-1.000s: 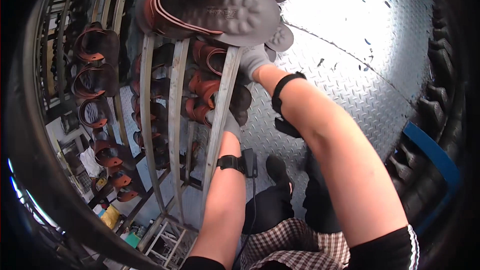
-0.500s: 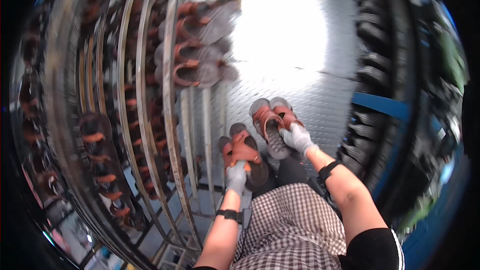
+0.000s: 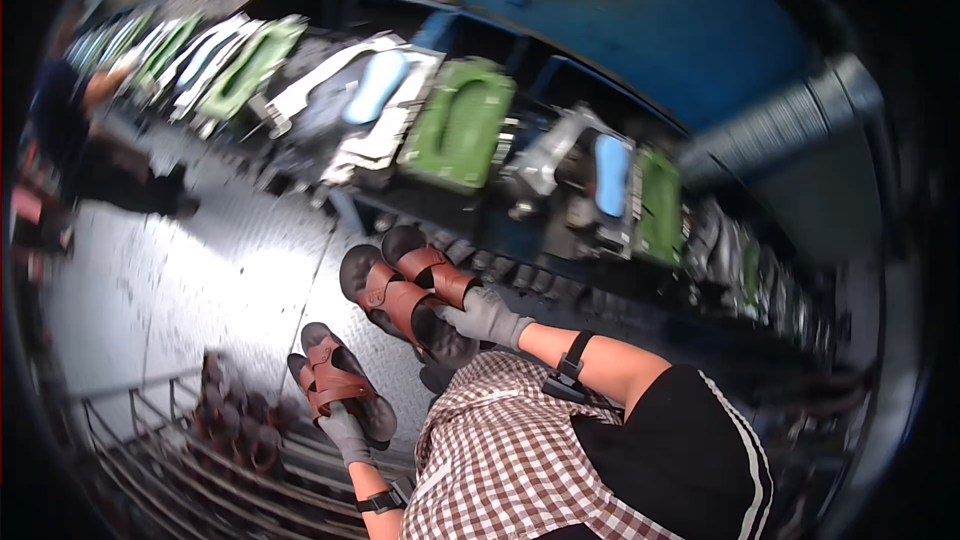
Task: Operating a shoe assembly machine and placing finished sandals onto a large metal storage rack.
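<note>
While the grey-gloved left hand (image 3: 345, 432) grips a pair of brown leather sandals with dark soles (image 3: 338, 387) by the near end, the grey-gloved right hand (image 3: 487, 317) clasps a similar brown pair (image 3: 403, 302) just forward-left of it. Left of the left hand stands a metal-barred rack (image 3: 200, 485); beyond the right lies a green rectangular block (image 3: 460, 128).

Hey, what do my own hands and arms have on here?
Your left hand and right hand wear grey gloves. Each forearm has a black strap with a small dark box. The right arm's sleeve is black with white striping.
</note>
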`<action>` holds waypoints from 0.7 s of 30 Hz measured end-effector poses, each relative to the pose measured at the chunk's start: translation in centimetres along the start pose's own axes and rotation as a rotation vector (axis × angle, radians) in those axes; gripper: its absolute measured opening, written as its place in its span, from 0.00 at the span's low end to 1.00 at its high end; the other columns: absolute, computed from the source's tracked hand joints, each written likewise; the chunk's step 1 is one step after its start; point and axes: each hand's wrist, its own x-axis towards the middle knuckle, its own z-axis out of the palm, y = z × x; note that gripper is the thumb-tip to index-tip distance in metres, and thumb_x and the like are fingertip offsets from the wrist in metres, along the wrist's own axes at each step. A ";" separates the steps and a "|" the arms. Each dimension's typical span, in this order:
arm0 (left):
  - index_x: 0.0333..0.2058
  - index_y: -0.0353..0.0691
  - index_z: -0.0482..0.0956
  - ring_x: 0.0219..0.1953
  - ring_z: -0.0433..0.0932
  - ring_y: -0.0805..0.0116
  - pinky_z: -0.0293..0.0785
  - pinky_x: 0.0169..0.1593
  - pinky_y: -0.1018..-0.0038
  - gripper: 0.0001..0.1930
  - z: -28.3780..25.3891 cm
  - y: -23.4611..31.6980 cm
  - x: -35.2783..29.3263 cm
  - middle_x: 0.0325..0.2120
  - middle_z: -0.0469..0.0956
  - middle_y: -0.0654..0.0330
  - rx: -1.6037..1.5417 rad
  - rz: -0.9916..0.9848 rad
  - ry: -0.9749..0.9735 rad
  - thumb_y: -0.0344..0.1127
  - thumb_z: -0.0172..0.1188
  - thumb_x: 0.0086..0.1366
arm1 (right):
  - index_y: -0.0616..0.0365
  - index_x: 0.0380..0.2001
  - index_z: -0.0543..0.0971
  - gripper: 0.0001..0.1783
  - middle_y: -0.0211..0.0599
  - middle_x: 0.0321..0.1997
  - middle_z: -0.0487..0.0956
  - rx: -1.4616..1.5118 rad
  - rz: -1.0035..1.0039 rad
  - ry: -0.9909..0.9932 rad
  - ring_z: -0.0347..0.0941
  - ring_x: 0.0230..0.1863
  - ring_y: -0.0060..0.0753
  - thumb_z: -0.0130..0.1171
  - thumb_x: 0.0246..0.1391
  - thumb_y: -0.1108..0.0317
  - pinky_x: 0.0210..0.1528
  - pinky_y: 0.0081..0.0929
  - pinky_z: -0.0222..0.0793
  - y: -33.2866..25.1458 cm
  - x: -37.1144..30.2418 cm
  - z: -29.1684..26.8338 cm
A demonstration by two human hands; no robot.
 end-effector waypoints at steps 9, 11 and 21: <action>0.64 0.29 0.64 0.55 0.75 0.57 0.73 0.58 0.66 0.27 25.9 17.3 -12.1 0.58 0.73 0.48 0.052 0.303 -0.695 0.28 0.54 0.67 | 0.54 0.56 0.77 0.23 0.48 0.46 0.82 -0.109 0.011 0.905 0.81 0.46 0.52 0.65 0.59 0.61 0.48 0.38 0.75 13.2 -18.3 -22.5; 0.68 0.31 0.58 0.59 0.73 0.56 0.71 0.61 0.67 0.32 32.6 18.4 -16.0 0.62 0.69 0.47 0.195 0.510 -0.835 0.25 0.54 0.66 | 0.56 0.56 0.78 0.22 0.46 0.50 0.82 -0.240 0.165 1.064 0.81 0.49 0.47 0.65 0.59 0.63 0.51 0.37 0.74 18.5 -23.8 -26.4; 0.48 0.32 0.75 0.35 0.72 0.77 0.72 0.38 0.75 0.12 66.2 21.5 -53.6 0.36 0.78 0.65 0.287 0.073 -1.579 0.30 0.57 0.67 | 0.63 0.53 0.79 0.19 0.37 0.45 0.84 -0.024 0.690 1.705 0.79 0.46 0.27 0.63 0.64 0.62 0.52 0.30 0.72 34.9 -51.1 -47.4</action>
